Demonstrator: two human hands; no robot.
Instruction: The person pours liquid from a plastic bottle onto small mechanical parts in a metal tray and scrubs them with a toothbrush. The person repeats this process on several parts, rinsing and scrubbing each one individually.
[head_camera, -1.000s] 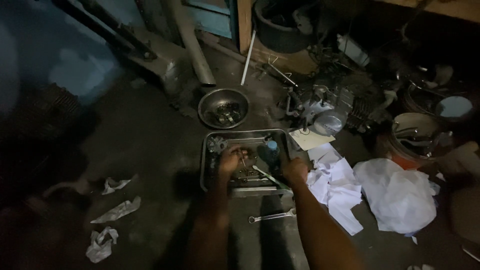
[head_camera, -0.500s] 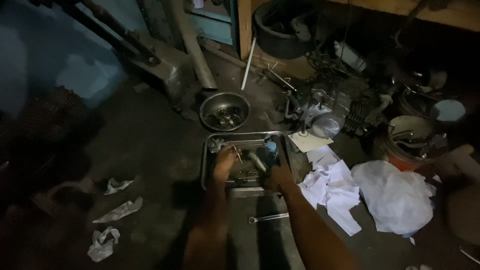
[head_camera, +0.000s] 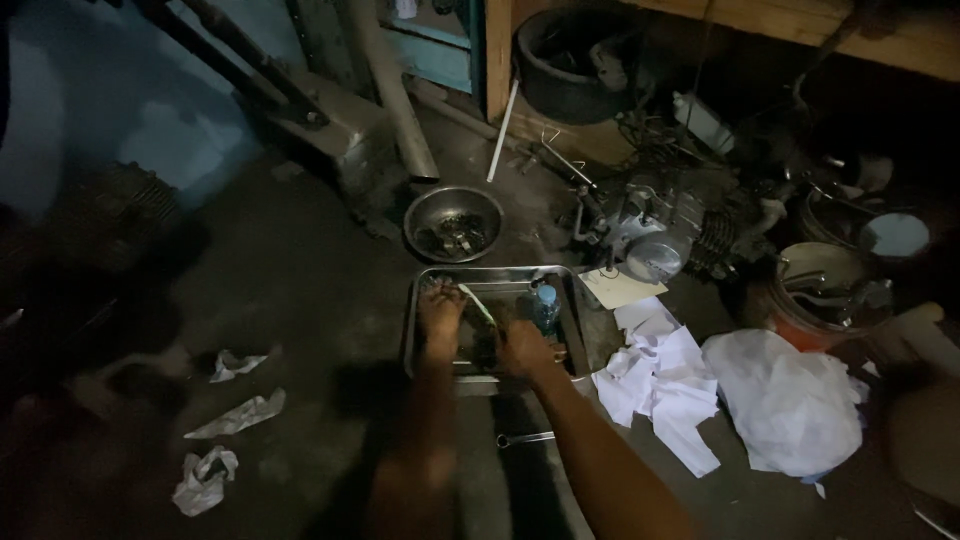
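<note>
Down on the dim floor, both arms reach into a metal tray (head_camera: 575, 310): left hand (head_camera: 441, 312) curls loosely around a slim tool (head_camera: 478, 302); right hand (head_camera: 522, 348) cups dark parts, its finger spread unclear.

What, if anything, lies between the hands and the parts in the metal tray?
Nothing visible does. Both the left hand and the right hand are already inside the metal tray, on the dark parts there. A small bottle stands beside the right hand, not in its path.
</note>
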